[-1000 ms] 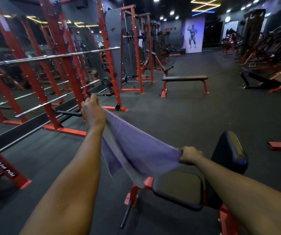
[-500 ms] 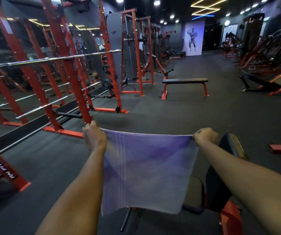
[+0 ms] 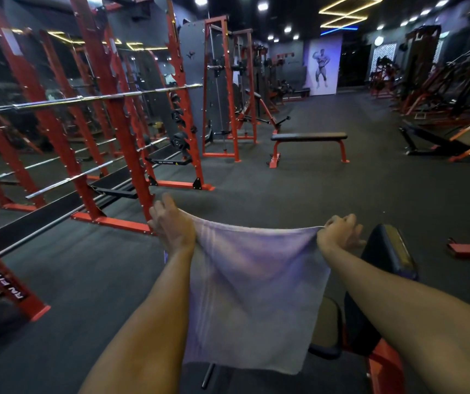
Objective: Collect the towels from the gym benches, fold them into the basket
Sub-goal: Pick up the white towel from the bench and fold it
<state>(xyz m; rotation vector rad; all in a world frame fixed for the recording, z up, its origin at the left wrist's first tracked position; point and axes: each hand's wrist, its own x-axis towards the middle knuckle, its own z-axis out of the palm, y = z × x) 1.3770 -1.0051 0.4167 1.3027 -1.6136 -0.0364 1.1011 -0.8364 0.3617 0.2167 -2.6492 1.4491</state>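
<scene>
Lilac towel (image 3: 253, 291) hanging, top corners pinched by outstretched left hand (image 3: 171, 226), right hand (image 3: 338, 233).

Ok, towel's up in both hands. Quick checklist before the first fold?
1. Left hand pinching its top corner of the towel: ok.
2. Right hand pinching the other top corner: ok.
3. Top edge pulled taut: not ok, it sags slightly.
4. Towel hanging free, off the floor: ok.
5. Basket within sight for the drop: not ok, none in view.
6. Flat bench ahead free of towels: ok.
</scene>
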